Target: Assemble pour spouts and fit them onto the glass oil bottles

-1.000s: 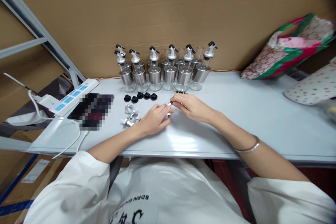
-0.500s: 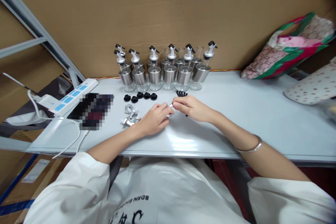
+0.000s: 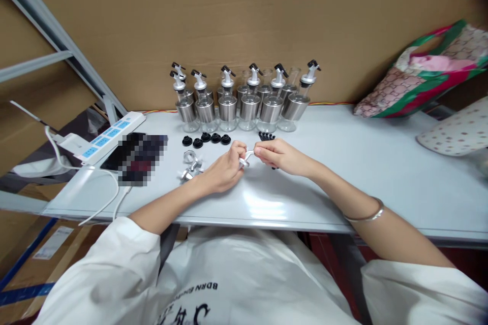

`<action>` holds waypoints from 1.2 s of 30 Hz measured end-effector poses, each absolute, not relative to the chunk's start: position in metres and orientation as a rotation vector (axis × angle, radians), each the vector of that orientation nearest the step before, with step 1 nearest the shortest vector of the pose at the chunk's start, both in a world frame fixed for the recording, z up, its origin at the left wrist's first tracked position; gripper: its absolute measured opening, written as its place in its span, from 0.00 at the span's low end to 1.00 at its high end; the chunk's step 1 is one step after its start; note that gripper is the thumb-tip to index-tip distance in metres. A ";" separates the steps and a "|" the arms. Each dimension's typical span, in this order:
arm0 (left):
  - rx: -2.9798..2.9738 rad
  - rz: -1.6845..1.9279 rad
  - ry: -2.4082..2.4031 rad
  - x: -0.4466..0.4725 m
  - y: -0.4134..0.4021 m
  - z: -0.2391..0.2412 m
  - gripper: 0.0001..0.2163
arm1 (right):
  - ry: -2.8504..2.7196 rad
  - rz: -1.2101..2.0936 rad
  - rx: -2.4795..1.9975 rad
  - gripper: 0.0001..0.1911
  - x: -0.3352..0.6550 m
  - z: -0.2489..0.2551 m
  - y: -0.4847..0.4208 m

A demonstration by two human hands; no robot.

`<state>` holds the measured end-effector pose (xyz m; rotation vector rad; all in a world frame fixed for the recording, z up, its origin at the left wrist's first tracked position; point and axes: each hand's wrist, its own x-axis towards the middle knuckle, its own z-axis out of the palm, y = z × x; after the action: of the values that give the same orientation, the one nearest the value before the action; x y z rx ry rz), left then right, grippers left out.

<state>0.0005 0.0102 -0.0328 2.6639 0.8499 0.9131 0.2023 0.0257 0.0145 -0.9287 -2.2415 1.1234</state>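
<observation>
My left hand is closed around a silver pourer spout, whose base disc and bent tube show beside the fingers. My right hand pinches the tube's tip; whether a small black piece is also between those fingers is hidden. Just behind the right hand lies a row of small black parts. Several more silver pourer spouts rest beside my left wrist. Black rubber stoppers sit in a loose group behind them.
Glass bottles with steel sleeves stand along the cardboard wall, the front ones topped with pourers. A white power strip and a pixelated dark patch lie left. A patterned bag and a dotted white object are right.
My left hand has turned more upright, with its fingers curled, so more of the spout's disc and tube shows. My right hand still pinches the tip. The view has shifted slightly.
</observation>
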 end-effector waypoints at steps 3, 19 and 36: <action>2.703 0.902 0.843 0.000 0.010 -0.031 0.14 | -2.192 1.177 -0.905 0.21 0.201 0.013 0.026; 2.835 1.015 0.838 -0.012 0.019 -0.011 0.14 | -2.082 0.938 -0.837 0.13 0.196 0.012 0.021; 2.294 0.079 1.993 -0.119 0.054 0.010 0.10 | -1.933 0.830 -0.782 0.16 0.199 0.013 0.021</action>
<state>-0.1188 0.0544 0.0099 2.2940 1.9934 0.0789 0.1994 0.0210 0.0132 -0.7819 -1.9332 0.8305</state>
